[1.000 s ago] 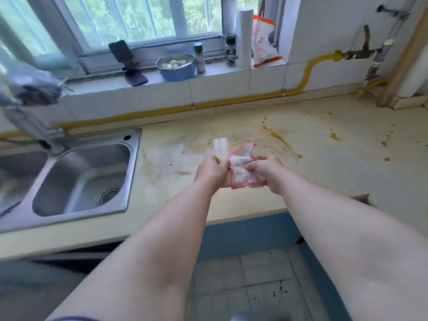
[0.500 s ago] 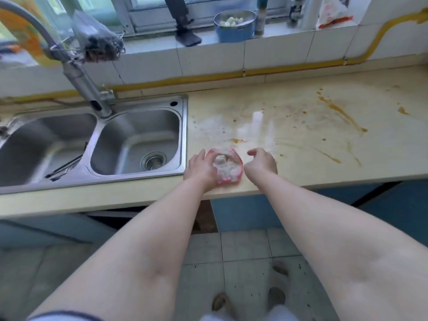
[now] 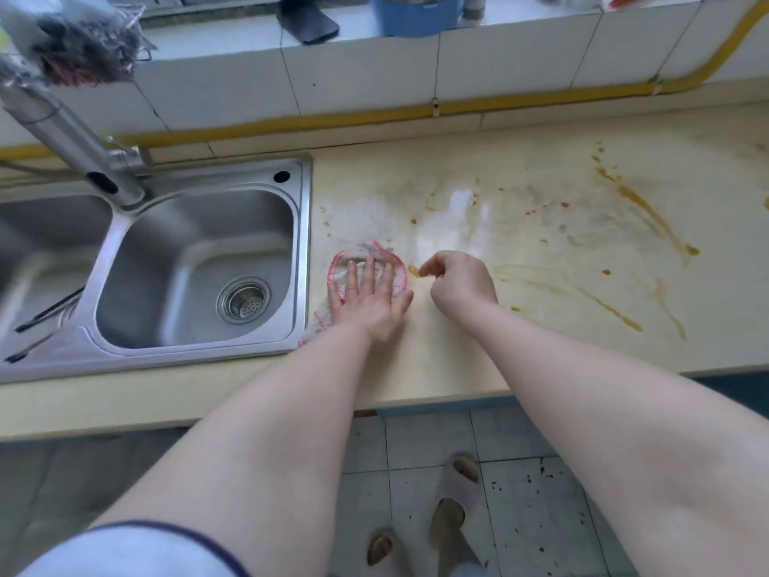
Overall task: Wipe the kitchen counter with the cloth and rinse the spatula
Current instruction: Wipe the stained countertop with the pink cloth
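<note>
A white cloth with a pink edge [image 3: 366, 256] lies flat on the cream counter [image 3: 541, 251], just right of the sink. My left hand [image 3: 368, 295] presses on it with straight, spread fingers. My right hand [image 3: 460, 283] hovers beside the cloth, fingers loosely curled and holding nothing. Brown sauce streaks [image 3: 649, 214] stain the counter to the right. Dark utensil handles [image 3: 45, 314] lie in the left sink basin; I cannot tell whether one is the spatula.
A double steel sink [image 3: 195, 264] with a tap [image 3: 75, 135] sits at left. On the tiled sill stand a blue bowl [image 3: 416, 14] and a dark phone stand [image 3: 308, 20]. A yellow pipe [image 3: 374, 116] runs along the wall. My slippered feet [image 3: 453, 510] stand on the floor tiles.
The cloth went from being held up between both hands to lying on the counter by the sink. My left hand flattened onto it and my right hand let go.
</note>
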